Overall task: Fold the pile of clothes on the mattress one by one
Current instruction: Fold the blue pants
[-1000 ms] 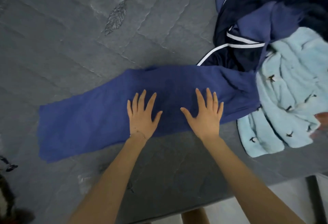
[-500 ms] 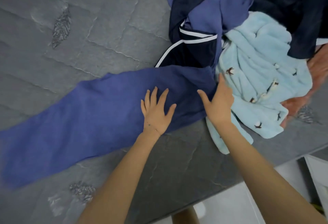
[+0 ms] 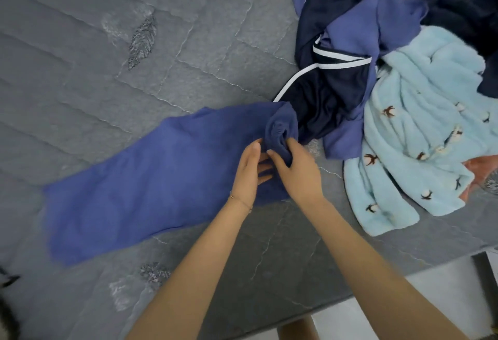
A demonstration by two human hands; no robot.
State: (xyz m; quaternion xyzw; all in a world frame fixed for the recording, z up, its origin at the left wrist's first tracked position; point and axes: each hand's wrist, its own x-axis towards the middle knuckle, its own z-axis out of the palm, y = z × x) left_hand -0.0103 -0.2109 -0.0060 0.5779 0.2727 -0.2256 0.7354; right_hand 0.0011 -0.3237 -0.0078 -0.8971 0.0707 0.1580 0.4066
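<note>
A: From the head view, where is the piece being folded?

B: The blue cloth (image 3: pixel 151 191) lies as a long strip on the grey mattress (image 3: pixel 107 97). It runs from the near left up towards the middle, and most of it lies flat.

A: And its right end?

B: That end is bunched into a lump and lifted a little. The right hand (image 3: pixel 296 170) grips it, with fingers curled round the gathered fabric.

A: What about the other hand?

B: The left hand (image 3: pixel 249 175) rests on the cloth just left of the lump, touching the right hand. Its thumb points far, and its fingers reach straight to the right. Their tips are hidden under the right hand, but what shows is flat and holds nothing. A thin bracelet (image 3: pixel 239 201) sits on that wrist.

A: Where is the rest of the laundry?

B: The pile (image 3: pixel 377 43) fills the far right of the mattress, just beside the lifted end. A navy garment (image 3: pixel 331 91) with white piping lies nearest the cloth. A pale blue fleece (image 3: pixel 412 151) with small bird marks spreads to its right, down to the near edge. A bit of orange cloth (image 3: pixel 479 167) shows at the right border.

A: Anything else?

B: A stitched leaf (image 3: pixel 141 40) marks the mattress at the far left, and pale floor (image 3: pixel 377 320) shows beyond the near edge.
</note>
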